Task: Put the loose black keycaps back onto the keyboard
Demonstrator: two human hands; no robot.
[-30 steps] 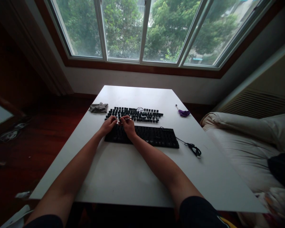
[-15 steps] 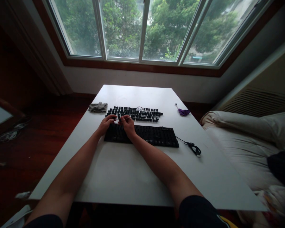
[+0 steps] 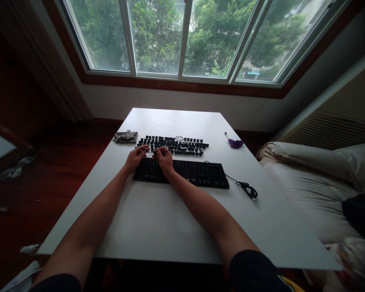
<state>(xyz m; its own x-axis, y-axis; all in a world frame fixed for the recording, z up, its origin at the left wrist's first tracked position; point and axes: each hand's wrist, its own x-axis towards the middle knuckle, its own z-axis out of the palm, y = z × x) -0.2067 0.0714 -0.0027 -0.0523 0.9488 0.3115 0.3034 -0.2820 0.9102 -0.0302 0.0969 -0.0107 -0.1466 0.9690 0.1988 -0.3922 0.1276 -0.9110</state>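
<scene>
A black keyboard (image 3: pixel 197 173) lies across the white table, partly covered by my right hand and forearm. Over its upper left end, my left hand (image 3: pixel 135 158) is closed in a pinch around something small that I cannot make out. Close beside it, the fingers of my right hand (image 3: pixel 164 159) are also pinched together, and what they grip is too small to name. A thin pale strip (image 3: pixel 150 154) shows between the two hands. Just beyond them stand several rows of loose black keycaps (image 3: pixel 182 149). A thin wire loop (image 3: pixel 179 138) lies at the back of these rows.
A crumpled grey cloth (image 3: pixel 126 137) lies at the table's left edge. On the right are a purple cloth-like item (image 3: pixel 235 143) and the keyboard's coiled cable (image 3: pixel 248 190). A pale sofa (image 3: pixel 298 190) stands right of the table (image 3: pixel 158 227), and a window is behind it.
Almost nothing differs. My left hand and fingers have shifted very slightly upward, and both hands keep their pinch over the keyboard's left end.
</scene>
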